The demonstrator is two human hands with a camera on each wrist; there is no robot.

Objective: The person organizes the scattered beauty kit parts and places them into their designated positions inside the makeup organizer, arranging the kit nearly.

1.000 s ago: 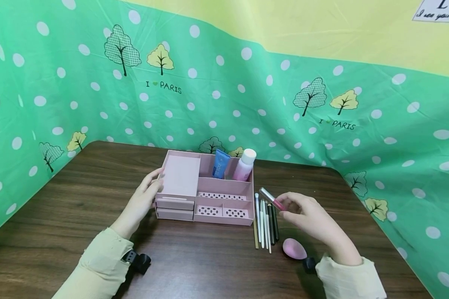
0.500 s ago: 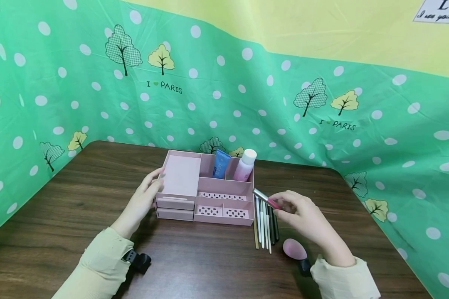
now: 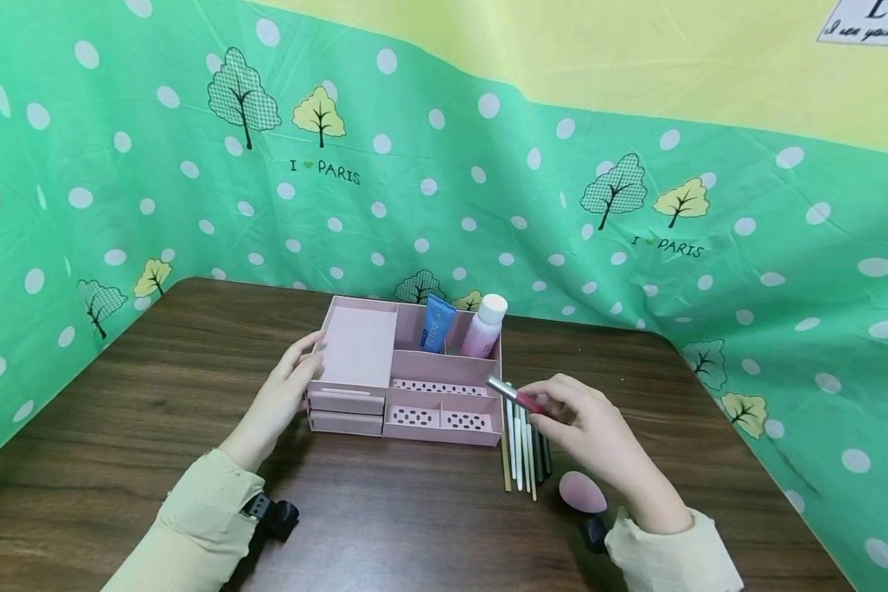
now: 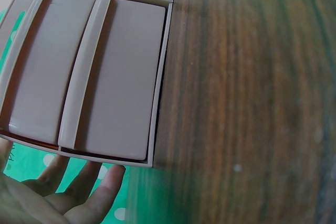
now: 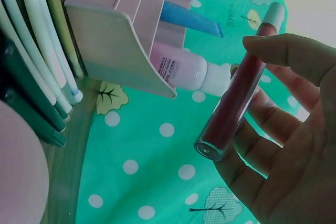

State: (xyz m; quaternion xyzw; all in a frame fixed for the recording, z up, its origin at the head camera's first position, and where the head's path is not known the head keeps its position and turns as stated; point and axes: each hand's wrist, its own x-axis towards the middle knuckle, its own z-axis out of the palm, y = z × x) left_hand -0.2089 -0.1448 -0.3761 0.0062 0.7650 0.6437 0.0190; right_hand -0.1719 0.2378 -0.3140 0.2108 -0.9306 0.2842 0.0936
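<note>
My right hand (image 3: 592, 432) pinches a lip gloss tube (image 3: 516, 396) between thumb and fingers. The tube has a silver cap and a dark red body (image 5: 233, 100); in the head view its cap end overlaps the right wall of a pink desktop organizer (image 3: 355, 345). Fingers of my left hand (image 3: 270, 407) rest against the organizer's left side, below its two drawers (image 4: 123, 77) in the left wrist view. A blue squeeze tube (image 3: 437, 325) and a pink bottle with a white cap (image 3: 483, 329) stand in its back compartments.
Several makeup brushes (image 3: 520, 448) lie side by side along the organizer's right side. A pink makeup sponge (image 3: 582, 492) is on the wooden table (image 3: 385, 526) beneath my right forearm. Behind hangs a green polka-dot cloth (image 3: 444, 205).
My right hand has moved left with the lip gloss, bringing its cap from right of the organizer to over its right edge. The left hand has stayed in place.
</note>
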